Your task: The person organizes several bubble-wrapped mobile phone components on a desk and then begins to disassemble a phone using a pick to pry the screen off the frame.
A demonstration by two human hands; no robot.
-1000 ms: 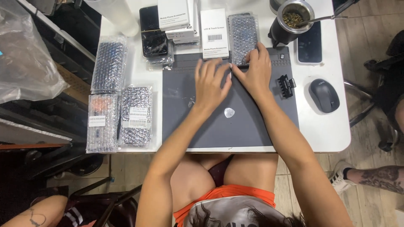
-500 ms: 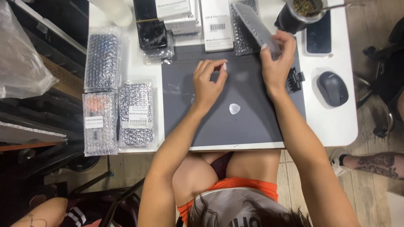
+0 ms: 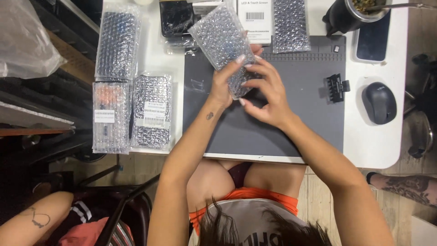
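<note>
Bubble-wrapped packet (image 3: 221,41) slants toward eleven o'clock above the grey mat (image 3: 291,118), pinched at its lower end by left hand (image 3: 226,83) and right hand (image 3: 266,93), fingers closed on it.

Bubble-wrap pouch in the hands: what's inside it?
The bubble-wrap pouch, held by the left hand and right hand above the grey mat, shows only cloudy bubbles. Its contents are covered; nothing inside can be identified.

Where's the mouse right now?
Head view: the mouse sits on the white table, right of the grey mat and the black clip, below the phone.
</note>
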